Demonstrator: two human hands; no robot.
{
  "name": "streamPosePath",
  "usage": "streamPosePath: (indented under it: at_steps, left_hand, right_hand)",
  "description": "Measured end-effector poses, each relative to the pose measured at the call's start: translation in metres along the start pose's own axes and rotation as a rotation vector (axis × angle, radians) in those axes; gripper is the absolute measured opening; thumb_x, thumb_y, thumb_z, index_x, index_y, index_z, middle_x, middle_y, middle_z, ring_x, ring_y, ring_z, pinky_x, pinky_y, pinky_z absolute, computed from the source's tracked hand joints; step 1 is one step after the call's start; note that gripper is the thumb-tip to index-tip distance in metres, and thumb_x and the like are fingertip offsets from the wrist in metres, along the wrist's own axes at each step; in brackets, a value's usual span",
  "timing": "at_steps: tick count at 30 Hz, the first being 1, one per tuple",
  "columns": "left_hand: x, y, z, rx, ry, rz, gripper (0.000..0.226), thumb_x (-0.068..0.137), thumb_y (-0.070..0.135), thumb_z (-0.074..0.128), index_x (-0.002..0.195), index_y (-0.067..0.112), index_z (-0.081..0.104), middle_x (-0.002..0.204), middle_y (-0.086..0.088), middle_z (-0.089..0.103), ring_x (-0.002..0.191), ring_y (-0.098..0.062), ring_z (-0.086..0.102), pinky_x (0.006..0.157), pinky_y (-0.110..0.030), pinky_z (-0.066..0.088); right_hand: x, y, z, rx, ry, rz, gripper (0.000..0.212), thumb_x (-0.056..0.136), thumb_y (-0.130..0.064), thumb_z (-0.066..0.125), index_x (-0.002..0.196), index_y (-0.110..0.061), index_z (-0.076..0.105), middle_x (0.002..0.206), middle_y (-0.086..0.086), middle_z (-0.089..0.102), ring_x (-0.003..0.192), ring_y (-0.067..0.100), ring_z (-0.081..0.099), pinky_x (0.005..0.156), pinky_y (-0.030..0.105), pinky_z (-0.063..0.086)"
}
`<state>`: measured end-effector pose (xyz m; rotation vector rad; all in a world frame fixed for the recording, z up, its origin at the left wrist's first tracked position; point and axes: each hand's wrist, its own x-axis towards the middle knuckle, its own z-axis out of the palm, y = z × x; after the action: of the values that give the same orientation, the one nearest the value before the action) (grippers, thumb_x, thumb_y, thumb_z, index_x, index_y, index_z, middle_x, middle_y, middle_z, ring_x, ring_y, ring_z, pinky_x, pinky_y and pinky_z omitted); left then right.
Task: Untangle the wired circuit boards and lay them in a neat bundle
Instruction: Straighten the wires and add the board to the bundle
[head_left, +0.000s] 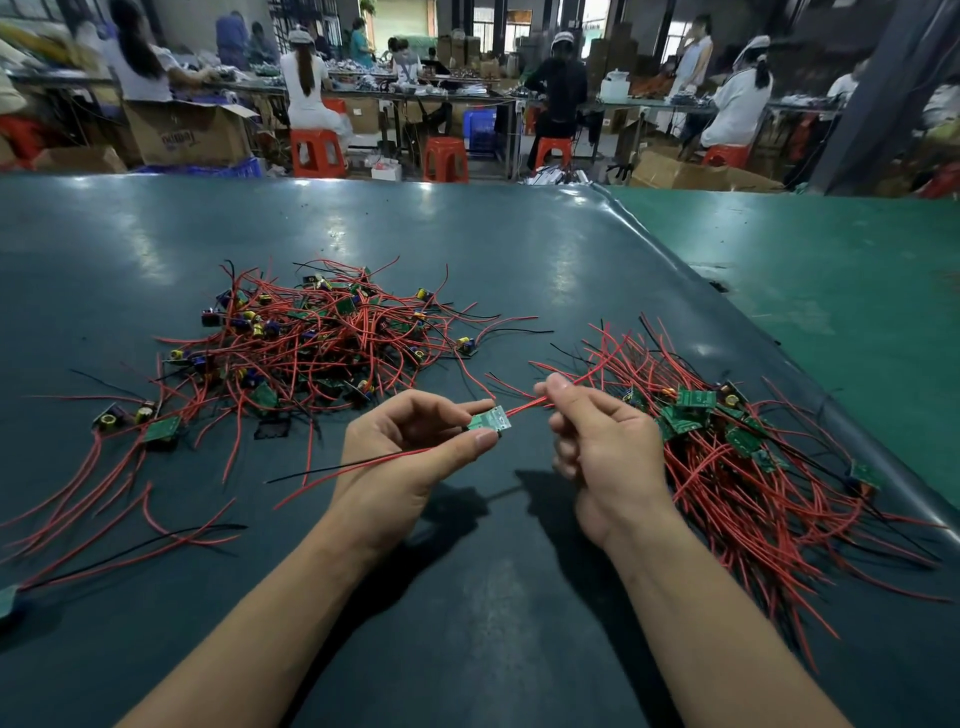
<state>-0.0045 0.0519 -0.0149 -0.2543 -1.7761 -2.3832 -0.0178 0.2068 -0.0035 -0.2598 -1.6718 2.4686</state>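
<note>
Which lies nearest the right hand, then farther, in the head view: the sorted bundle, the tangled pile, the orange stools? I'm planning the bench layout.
From the right hand:
1. Sorted bundle, just to its right.
2. Tangled pile, across the mat, to the left.
3. Orange stools, beyond the table's far edge.

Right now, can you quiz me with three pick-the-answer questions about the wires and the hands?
1. Where is the tidy bundle?
A. right of the hands
B. left of the hands
C. on a stool

2. What colour are most wires?
A. blue
B. red
C. white

3. What is the left hand doing?
A. lying flat
B. pointing
C. pinching a small green board

Answers: 1 A, the lined-up boards lie right of the right hand, the tangled pile left. 2 B, red wires fill both heaps. 3 C, thumb and finger grip the board while the right hand pinches its red wire.
</note>
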Motion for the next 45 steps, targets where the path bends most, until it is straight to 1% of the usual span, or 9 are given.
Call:
streamPosePath:
  at_steps: [12, 17, 21, 25, 29, 35, 37, 42, 45]
  left_hand:
    - [-0.004, 0.006, -0.001, -0.040, -0.069, 0.005, 0.022, 0.059, 0.001, 0.080, 0.068, 0.011, 0.063, 0.092, -0.018, 0.075, 0.090, -0.023, 0.073, 0.070, -0.022, 0.055]
    - [-0.005, 0.007, -0.004, -0.040, -0.104, -0.011, 0.024, 0.062, -0.002, 0.079, 0.066, 0.019, 0.068, 0.095, -0.018, 0.075, 0.085, -0.020, 0.073, 0.068, -0.022, 0.054]
    - [-0.004, 0.007, -0.005, -0.034, -0.121, -0.035, 0.023, 0.062, -0.001, 0.078, 0.067, 0.020, 0.068, 0.097, -0.018, 0.074, 0.090, -0.022, 0.072, 0.070, -0.022, 0.055]
    - [-0.004, 0.006, -0.005, -0.019, -0.147, -0.044, 0.023, 0.063, -0.001, 0.078, 0.068, 0.019, 0.069, 0.098, -0.017, 0.074, 0.089, -0.021, 0.072, 0.069, -0.022, 0.054]
    - [-0.001, 0.006, -0.005, -0.072, -0.053, -0.003, 0.025, 0.058, 0.002, 0.083, 0.074, 0.015, 0.069, 0.096, -0.017, 0.075, 0.078, -0.019, 0.071, 0.067, -0.023, 0.054]
    - [0.005, 0.007, -0.006, -0.244, 0.065, -0.068, 0.029, 0.065, 0.003, 0.068, 0.094, 0.003, 0.062, 0.082, -0.012, 0.075, 0.062, -0.016, 0.068, 0.060, -0.023, 0.055]
    - [0.004, 0.008, -0.006, -0.183, 0.049, -0.061, 0.029, 0.064, 0.008, 0.072, 0.091, 0.002, 0.063, 0.071, -0.010, 0.070, 0.055, -0.016, 0.062, 0.058, -0.022, 0.054]
    - [0.002, 0.010, -0.007, -0.091, 0.052, -0.041, 0.031, 0.059, 0.027, 0.077, 0.082, 0.008, 0.068, 0.067, -0.008, 0.068, 0.054, -0.016, 0.059, 0.058, -0.023, 0.053]
    - [0.003, 0.009, -0.005, -0.157, 0.048, -0.031, 0.022, 0.059, 0.025, 0.077, 0.075, 0.012, 0.072, 0.081, -0.011, 0.074, 0.063, -0.017, 0.063, 0.063, -0.024, 0.055]
  right_hand:
    - [0.013, -0.012, -0.014, 0.198, 0.195, -0.091, 0.021, 0.092, -0.011, 0.065, 0.072, -0.008, 0.069, 0.051, -0.004, 0.051, 0.034, 0.003, 0.033, 0.033, 0.014, 0.022]
    - [0.014, -0.019, -0.017, 0.484, 0.074, 0.105, 0.026, 0.098, -0.019, 0.054, 0.075, -0.010, 0.061, 0.048, -0.009, 0.045, 0.032, 0.001, 0.030, 0.029, 0.013, 0.020]
    - [0.012, -0.022, -0.021, 0.745, -0.065, 0.292, 0.046, 0.097, -0.018, 0.045, 0.051, -0.015, 0.053, 0.039, -0.010, 0.033, 0.026, 0.004, 0.028, 0.024, 0.013, 0.019]
    - [0.011, -0.022, -0.021, 0.788, -0.126, 0.319, 0.039, 0.088, -0.015, 0.047, 0.049, -0.015, 0.051, 0.039, -0.008, 0.030, 0.028, 0.004, 0.029, 0.025, 0.014, 0.021]
    - [0.013, -0.017, -0.018, 0.658, -0.024, 0.243, 0.037, 0.101, -0.031, 0.043, 0.079, -0.010, 0.064, 0.050, -0.005, 0.042, 0.034, 0.006, 0.031, 0.030, 0.015, 0.023]
    - [-0.007, -0.001, -0.001, -0.140, -0.379, 0.000, 0.038, 0.077, -0.035, 0.072, 0.109, -0.018, 0.063, 0.068, -0.002, 0.062, 0.042, 0.007, 0.045, 0.036, 0.017, 0.033]
    - [-0.015, 0.011, 0.006, -0.226, -0.447, -0.106, 0.031, 0.079, -0.026, 0.074, 0.108, -0.018, 0.064, 0.072, 0.002, 0.063, 0.045, 0.002, 0.051, 0.039, 0.016, 0.037]
    - [-0.020, 0.022, 0.010, -0.418, -0.294, -0.442, 0.013, 0.082, -0.029, 0.075, 0.091, -0.034, 0.067, 0.076, -0.010, 0.067, 0.049, 0.005, 0.056, 0.046, 0.018, 0.042]
    - [-0.023, 0.018, 0.011, -0.372, -0.351, -0.362, 0.018, 0.082, -0.022, 0.078, 0.089, -0.031, 0.065, 0.087, -0.004, 0.072, 0.057, 0.014, 0.067, 0.045, 0.018, 0.046]
